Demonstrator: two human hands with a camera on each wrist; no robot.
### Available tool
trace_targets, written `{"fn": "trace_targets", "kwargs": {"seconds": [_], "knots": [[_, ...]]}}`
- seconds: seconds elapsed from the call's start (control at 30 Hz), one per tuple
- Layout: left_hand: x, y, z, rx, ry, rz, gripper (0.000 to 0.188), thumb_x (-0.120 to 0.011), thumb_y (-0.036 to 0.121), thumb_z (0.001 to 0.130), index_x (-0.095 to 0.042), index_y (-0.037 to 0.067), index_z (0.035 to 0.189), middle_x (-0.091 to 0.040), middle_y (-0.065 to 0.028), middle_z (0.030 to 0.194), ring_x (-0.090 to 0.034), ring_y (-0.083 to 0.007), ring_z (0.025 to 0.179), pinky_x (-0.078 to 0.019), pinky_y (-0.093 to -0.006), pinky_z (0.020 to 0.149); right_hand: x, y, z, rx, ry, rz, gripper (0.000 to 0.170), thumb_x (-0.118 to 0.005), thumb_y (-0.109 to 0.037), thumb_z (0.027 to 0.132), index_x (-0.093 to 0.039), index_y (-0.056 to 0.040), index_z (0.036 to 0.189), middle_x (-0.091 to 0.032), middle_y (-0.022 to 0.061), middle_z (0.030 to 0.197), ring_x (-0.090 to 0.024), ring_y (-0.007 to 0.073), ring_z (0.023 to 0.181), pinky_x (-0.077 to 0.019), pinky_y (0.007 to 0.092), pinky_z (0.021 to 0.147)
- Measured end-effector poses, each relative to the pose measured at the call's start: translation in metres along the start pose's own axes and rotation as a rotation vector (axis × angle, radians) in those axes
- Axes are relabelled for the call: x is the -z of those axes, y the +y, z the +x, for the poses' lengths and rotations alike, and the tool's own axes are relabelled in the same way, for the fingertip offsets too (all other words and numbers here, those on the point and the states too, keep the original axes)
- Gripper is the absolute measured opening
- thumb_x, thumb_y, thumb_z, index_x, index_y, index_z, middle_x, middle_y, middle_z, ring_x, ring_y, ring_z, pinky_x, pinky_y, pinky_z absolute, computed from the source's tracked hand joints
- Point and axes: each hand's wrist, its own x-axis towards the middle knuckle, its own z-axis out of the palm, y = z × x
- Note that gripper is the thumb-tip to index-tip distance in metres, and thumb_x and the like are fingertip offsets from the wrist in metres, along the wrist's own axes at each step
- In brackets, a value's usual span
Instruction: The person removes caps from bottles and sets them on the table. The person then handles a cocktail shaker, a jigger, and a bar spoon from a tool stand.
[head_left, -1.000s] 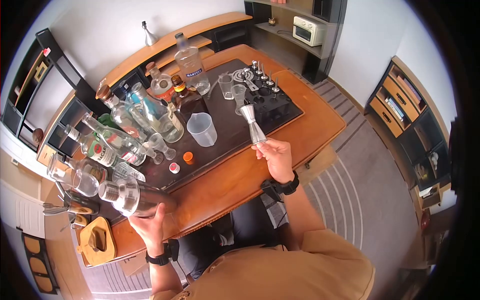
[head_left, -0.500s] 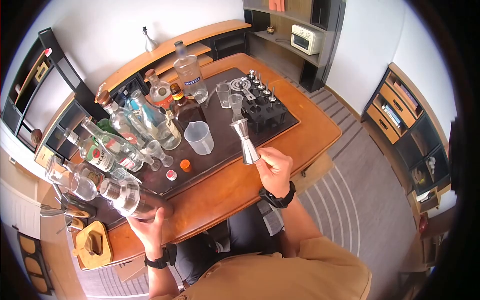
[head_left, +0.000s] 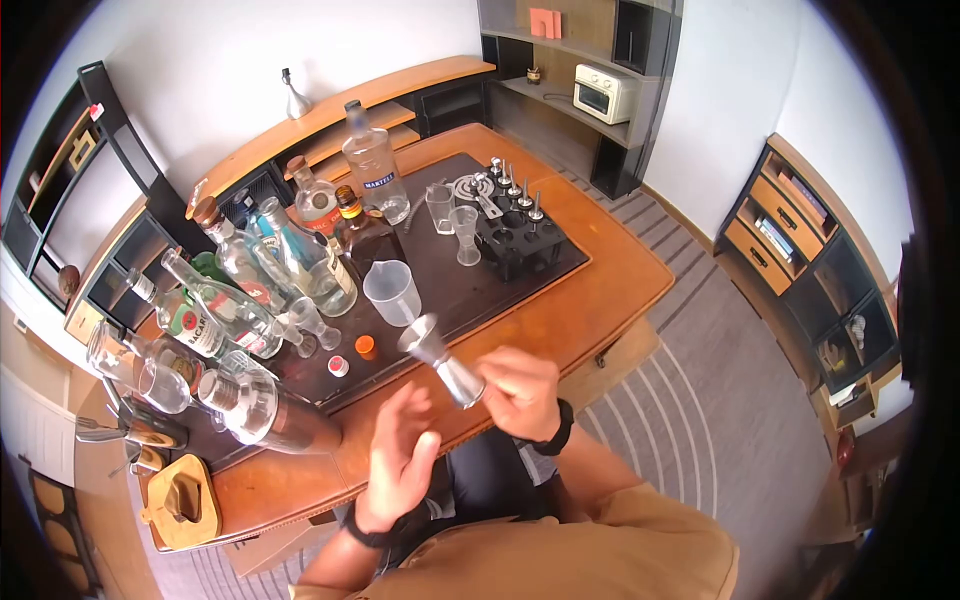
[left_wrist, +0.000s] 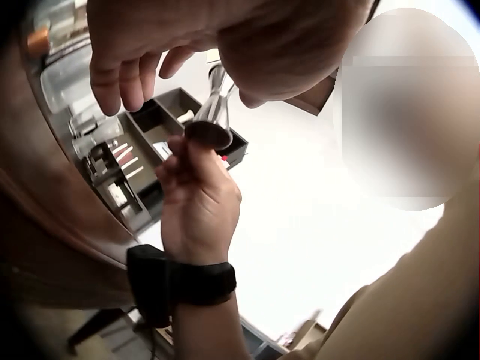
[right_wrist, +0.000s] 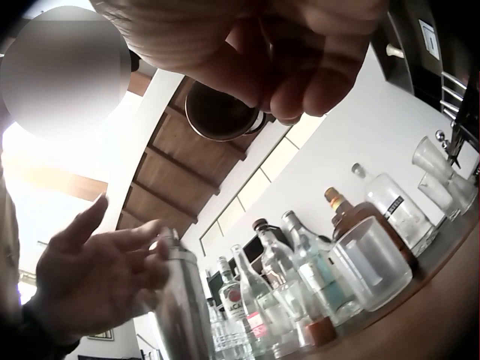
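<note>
The right hand (head_left: 520,395) pinches a silver double-ended jigger (head_left: 442,362) near its lower cup, over the table's front edge. Beside it the left hand (head_left: 400,465) is raised with fingers extended, holding nothing; a gap separates it from the jigger in the head view. In the left wrist view the jigger (left_wrist: 214,112) is in the right hand's (left_wrist: 199,202) fingertips. A metal shaker (head_left: 270,412) stands on the table to the left, untouched. Beyond the jigger is a clear plastic measuring cup (head_left: 392,294). An orange cap (head_left: 365,347) and a red-and-white cap (head_left: 338,366) lie nearby.
Several bottles (head_left: 240,260) crowd the dark mat's left and back. Small glasses (head_left: 466,238) and a black rack (head_left: 525,245) with metal pourers stand on the right. A wooden board (head_left: 208,510) lies at the left front corner, near a metal cup holding utensils.
The left hand has let go of the shaker, which now stands on the table, and has moved right. The right hand has brought the jigger left and toward the body, beside the left hand.
</note>
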Motion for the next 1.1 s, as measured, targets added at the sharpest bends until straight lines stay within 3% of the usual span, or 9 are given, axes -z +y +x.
{"fn": "trace_targets", "kwargs": {"seconds": [0.13,0.3,0.43,0.5,0.63,0.8,0.97,1.03,1.1], "knots": [[-0.026,-0.015,0.028,0.032,-0.060,-0.247,0.031,-0.049,0.016,0.102,-0.049,-0.001,0.128,-0.058,-0.0113,0.121,-0.054,-0.0152,0.108,-0.0442,-0.0310,0.094,-0.005,-0.011,-0.012,0.062,-0.068,-0.049,0.020,-0.063,0.009,0.071,-0.067,-0.0005,0.089,-0.062,0.0118,0.082,-0.061,0.0290,0.069,-0.0502,0.0354,0.061],[-0.039,-0.032,0.041,-0.018,-0.050,-0.316,0.021,-0.049,0.018,0.102,-0.053,0.002,0.115,-0.061,-0.0075,0.114,-0.056,-0.0129,0.099,-0.0458,-0.0288,0.088,0.017,-0.007,-0.006,0.013,-0.128,-0.058,0.018,-0.065,0.007,0.071,-0.070,-0.0007,0.086,-0.065,0.0117,0.078,-0.063,0.0261,0.065,-0.0510,0.0316,0.058],[-0.029,-0.034,0.054,0.103,-0.147,-0.188,0.023,-0.045,0.023,0.104,-0.055,0.003,0.108,-0.062,-0.0071,0.106,-0.058,-0.0123,0.093,-0.0461,-0.0290,0.085,0.061,0.015,0.059,0.168,0.046,-0.293,0.015,-0.066,0.001,0.075,-0.069,-0.0019,0.090,-0.064,0.0106,0.070,-0.064,0.0256,0.061,-0.0512,0.0348,0.057],[-0.029,-0.041,0.063,0.094,-0.175,-0.225,0.021,-0.045,0.022,0.104,-0.054,0.003,0.109,-0.062,-0.0058,0.102,-0.058,-0.0115,0.091,-0.0463,-0.0286,0.084,0.073,0.015,0.108,-0.012,0.000,-0.354,0.014,-0.067,-0.002,0.076,-0.068,-0.0011,0.090,-0.065,0.0123,0.073,-0.064,0.0262,0.064,-0.0520,0.0353,0.060],[-0.037,-0.051,0.081,0.070,-0.199,-0.175,0.017,-0.048,0.017,0.102,-0.049,0.003,0.113,-0.061,-0.0051,0.098,-0.058,-0.0116,0.090,-0.0471,-0.0281,0.082,0.062,0.090,0.225,0.144,-0.316,-0.621,0.018,-0.069,-0.010,0.077,-0.068,-0.0012,0.093,-0.067,0.0192,0.083,-0.067,0.0333,0.079,-0.0529,0.0451,0.072],[-0.041,-0.064,0.088,0.062,-0.196,-0.202,0.017,-0.048,0.018,0.103,-0.049,0.003,0.111,-0.061,-0.0043,0.097,-0.057,-0.0110,0.089,-0.0479,-0.0287,0.081,0.015,0.153,0.289,-0.108,-0.863,-1.205,0.029,-0.074,-0.014,0.071,-0.072,-0.0045,0.098,-0.070,0.0173,0.104,-0.067,0.0334,0.101,-0.0554,0.0430,0.084],[-0.041,-0.058,0.085,0.085,-0.220,-0.193,0.019,-0.051,0.019,0.102,-0.049,0.002,0.112,-0.062,-0.0060,0.097,-0.060,-0.0129,0.090,-0.0494,-0.0297,0.080,-0.007,0.177,0.293,-0.109,-1.040,-1.238,0.027,-0.079,-0.011,0.065,-0.071,-0.0051,0.090,-0.070,0.0167,0.095,-0.068,0.0341,0.093,-0.0544,0.0433,0.079],[-0.040,-0.056,0.083,0.110,-0.231,-0.191,0.021,-0.051,0.019,0.102,-0.049,0.002,0.114,-0.062,-0.0060,0.098,-0.060,-0.0132,0.090,-0.0495,-0.0297,0.081,-0.011,0.179,0.293,-0.204,-1.037,-1.256,0.028,-0.069,-0.005,0.074,-0.071,-0.0036,0.102,-0.068,0.0204,0.108,-0.066,0.0353,0.103,-0.0552,0.0418,0.085],[-0.041,-0.056,0.083,0.067,-0.206,-0.214,0.022,-0.054,0.018,0.099,-0.050,0.001,0.114,-0.060,-0.0123,0.091,-0.059,-0.0235,0.081,-0.0486,-0.0342,0.077,-0.011,0.197,0.296,-0.229,-1.042,-1.251,0.028,-0.068,-0.002,0.074,-0.070,-0.0029,0.102,-0.067,0.0218,0.108,-0.065,0.0366,0.103,-0.0549,0.0419,0.085]]}}
